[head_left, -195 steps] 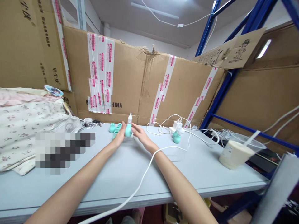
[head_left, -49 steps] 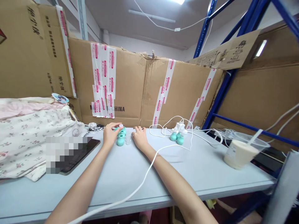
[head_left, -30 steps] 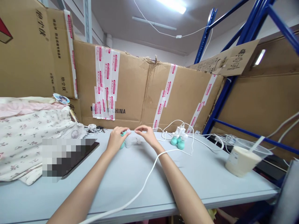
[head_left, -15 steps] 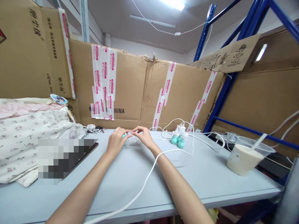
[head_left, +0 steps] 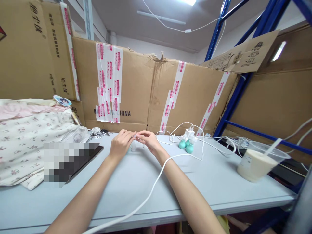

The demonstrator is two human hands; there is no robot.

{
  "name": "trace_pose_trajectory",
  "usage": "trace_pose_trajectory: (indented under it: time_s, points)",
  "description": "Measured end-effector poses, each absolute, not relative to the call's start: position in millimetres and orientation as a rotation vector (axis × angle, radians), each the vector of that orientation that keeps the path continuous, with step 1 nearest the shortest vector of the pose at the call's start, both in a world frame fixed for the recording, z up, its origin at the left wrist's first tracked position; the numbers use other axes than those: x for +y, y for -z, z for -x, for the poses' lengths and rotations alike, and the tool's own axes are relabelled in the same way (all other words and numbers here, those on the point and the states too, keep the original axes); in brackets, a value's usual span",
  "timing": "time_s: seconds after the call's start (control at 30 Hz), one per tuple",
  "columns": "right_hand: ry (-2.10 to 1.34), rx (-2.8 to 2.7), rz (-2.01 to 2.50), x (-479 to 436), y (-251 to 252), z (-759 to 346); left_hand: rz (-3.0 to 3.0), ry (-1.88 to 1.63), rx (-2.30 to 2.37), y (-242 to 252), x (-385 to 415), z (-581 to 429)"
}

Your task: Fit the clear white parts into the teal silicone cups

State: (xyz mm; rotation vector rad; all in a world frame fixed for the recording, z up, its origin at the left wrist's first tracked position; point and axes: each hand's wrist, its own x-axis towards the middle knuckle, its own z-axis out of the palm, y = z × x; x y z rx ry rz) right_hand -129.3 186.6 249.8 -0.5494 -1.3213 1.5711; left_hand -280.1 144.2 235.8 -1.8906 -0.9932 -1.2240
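My left hand (head_left: 121,143) and my right hand (head_left: 148,139) meet at the fingertips over the back middle of the grey table (head_left: 146,182). Fingers of both are pinched together around something small and pale, too small and hidden to name. Just beneath them lie clear, whitish small pieces (head_left: 133,148), partly covered by my left hand. To the right of my hands stand teal round pieces (head_left: 189,148) with white parts on top. A white cable (head_left: 156,180) crosses the table and passes over my right forearm.
Floral cloth (head_left: 26,139) and a dark flat device (head_left: 85,162), partly pixelated, lie at the left. Keys (head_left: 103,132) rest near the back. A plastic cup (head_left: 255,165) of pale drink stands at the right. Taped cardboard (head_left: 136,87) walls the back, beside a blue rack post (head_left: 231,100).
My fingers have drawn closer together, and the teal piece seen by my left fingers is now mostly hidden. The view has shifted slightly.
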Motion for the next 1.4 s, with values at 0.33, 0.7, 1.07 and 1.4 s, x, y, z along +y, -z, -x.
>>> trace_pose_trajectory:
  time_s: [0.33,0.7,1.07,1.4]
  points:
    - [-1.466,-1.19,0.551,182,-248,139,1.78,1.227,-0.959,-239,141,279]
    - [-1.991,-1.291,0.518,184,-252,120,1.855,1.256,-0.799,-235,140,272]
    - [-2.088,-1.398,0.535,187,-262,105,1.877,1.275,-0.611,-236,134,267]
    - [-1.869,-1.519,0.603,185,-267,98,1.945,1.326,-0.606,-240,133,263]
